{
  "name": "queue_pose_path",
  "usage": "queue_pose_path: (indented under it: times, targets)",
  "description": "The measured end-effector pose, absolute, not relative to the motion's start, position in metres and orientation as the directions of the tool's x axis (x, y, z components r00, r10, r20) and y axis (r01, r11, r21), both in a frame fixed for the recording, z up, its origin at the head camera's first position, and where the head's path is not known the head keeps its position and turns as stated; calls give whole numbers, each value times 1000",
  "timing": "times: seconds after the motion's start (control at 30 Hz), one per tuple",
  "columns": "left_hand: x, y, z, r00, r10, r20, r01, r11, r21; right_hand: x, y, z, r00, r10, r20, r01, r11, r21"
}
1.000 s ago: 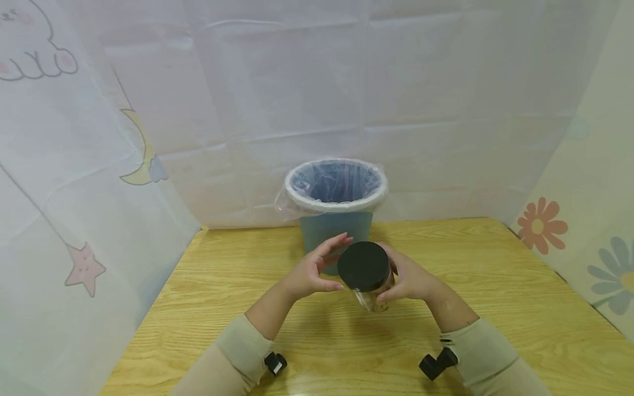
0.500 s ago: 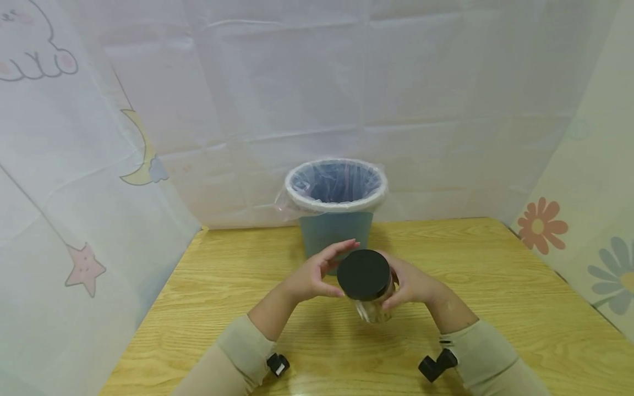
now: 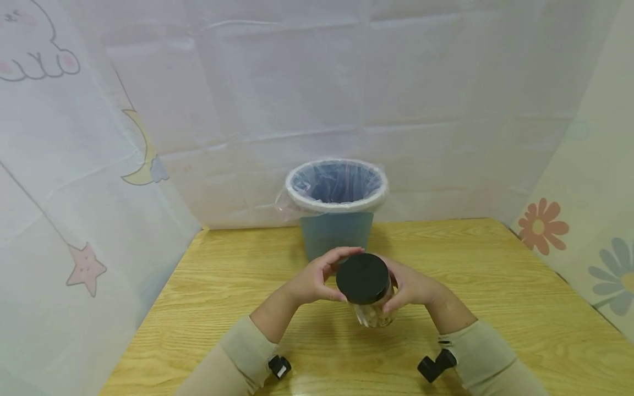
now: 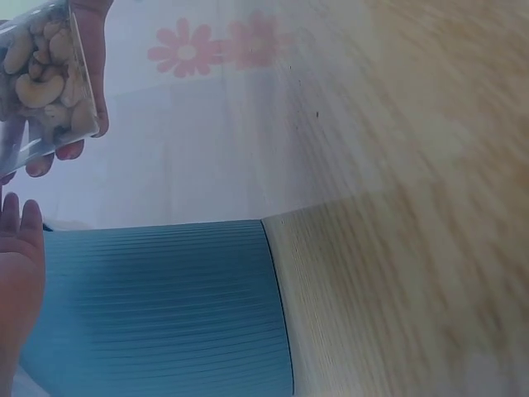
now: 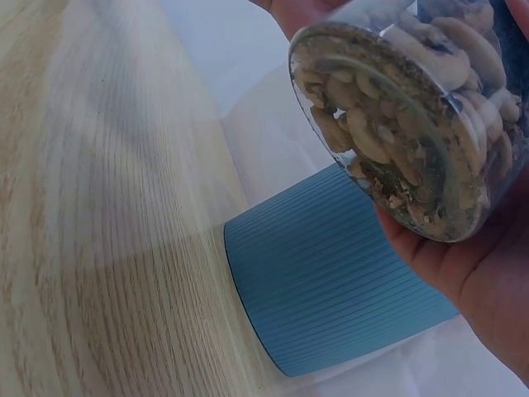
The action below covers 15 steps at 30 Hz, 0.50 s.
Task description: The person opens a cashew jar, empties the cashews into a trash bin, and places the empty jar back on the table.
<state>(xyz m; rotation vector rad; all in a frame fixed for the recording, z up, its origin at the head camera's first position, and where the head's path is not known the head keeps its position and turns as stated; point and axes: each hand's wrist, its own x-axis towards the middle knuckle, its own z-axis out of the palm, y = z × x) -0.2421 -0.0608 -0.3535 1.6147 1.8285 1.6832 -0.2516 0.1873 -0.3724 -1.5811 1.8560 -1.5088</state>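
A clear jar (image 3: 372, 315) of cashews with a black lid (image 3: 363, 278) is held tilted above the wooden table (image 3: 500, 286), just in front of a blue bin (image 3: 335, 231). My right hand (image 3: 402, 290) grips the jar body from the right; the right wrist view shows the jar's base (image 5: 397, 124) lying in the right hand's palm (image 5: 475, 277). My left hand (image 3: 331, 275) curls round the lid from the left, index finger over its far edge and thumb on its near side. The left wrist view catches the jar (image 4: 45, 74) at top left.
The bin has a clear liner folded over its white rim (image 3: 337, 204) and stands at the table's back centre. White sheets with cartoon prints (image 3: 84, 267) close in the left, back and right sides. Bare tabletop lies on both sides of my arms.
The jar has come down and slightly nearer to me. My left hand, earlier open beside the lid, has curled its fingers round it.
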Motion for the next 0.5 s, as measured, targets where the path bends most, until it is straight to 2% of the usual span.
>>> queue_pose_path:
  times: [0.5]
  targets:
    - [-241,-61,-356,-428,745,512,570,-217,792,-258,187,-377,-359,-840,406,-547,-163,-821]
